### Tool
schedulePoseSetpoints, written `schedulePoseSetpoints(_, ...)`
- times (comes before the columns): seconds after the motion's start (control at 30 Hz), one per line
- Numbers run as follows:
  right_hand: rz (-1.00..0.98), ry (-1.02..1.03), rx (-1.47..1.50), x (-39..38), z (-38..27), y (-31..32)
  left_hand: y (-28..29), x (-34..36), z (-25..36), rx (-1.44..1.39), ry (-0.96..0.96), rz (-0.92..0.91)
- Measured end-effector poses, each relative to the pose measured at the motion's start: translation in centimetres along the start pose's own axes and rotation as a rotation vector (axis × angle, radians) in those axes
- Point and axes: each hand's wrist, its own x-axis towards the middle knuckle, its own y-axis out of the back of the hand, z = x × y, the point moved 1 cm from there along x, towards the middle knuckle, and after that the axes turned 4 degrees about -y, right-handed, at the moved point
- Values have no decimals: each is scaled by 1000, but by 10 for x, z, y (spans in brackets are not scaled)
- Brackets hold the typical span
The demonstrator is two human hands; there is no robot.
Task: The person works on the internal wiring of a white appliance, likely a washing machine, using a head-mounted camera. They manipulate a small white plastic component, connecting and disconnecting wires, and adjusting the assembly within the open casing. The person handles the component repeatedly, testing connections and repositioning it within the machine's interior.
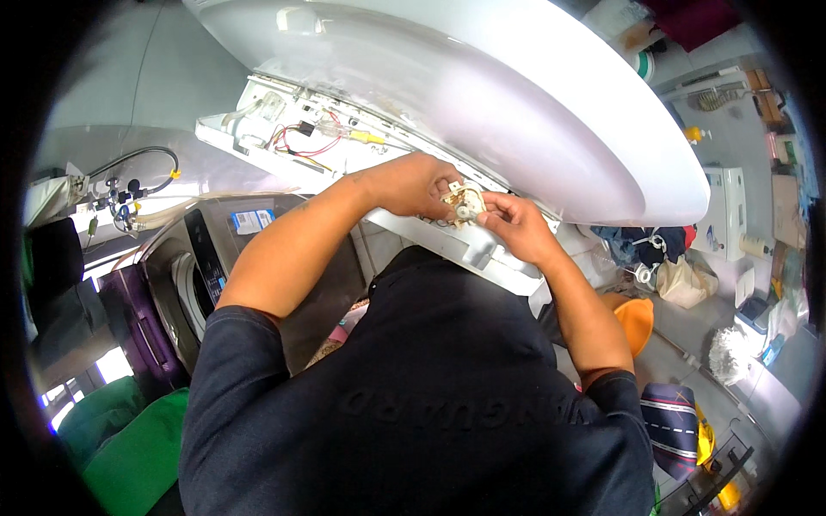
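My left hand has its fingers curled on a small cream mechanism with a round centre and brownish marks. My right hand grips the same part from the right, thumb and fingers at its edge. The part is over a long white plastic housing that is opened along its length. Further left in the housing are red, yellow and dark wires, a small black block and a yellow connector. A large glossy white curved panel rises just beyond my hands.
At left are a dark-fronted washing machine, a purple suitcase-like item, green fabric and a hose with fittings. At right are piled cloths, a beige bag, an orange basin, a white duster and assorted items.
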Motion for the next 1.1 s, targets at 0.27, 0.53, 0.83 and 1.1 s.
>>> schedulePoseSetpoints(0.27,-20,27,-57,-4,-11,1,5,4,4,-6,31,-53)
schedulePoseSetpoints(0.53,-29,13,2,-1,-5,1,5,6,-3,-97,19,-75)
schedulePoseSetpoints(0.83,-23,33,64,6,4,1,1,4,-5,-111,32,-26)
schedulePoseSetpoints(1.1,-31,7,184,9,4,2,0,2,-11,-150,2,24)
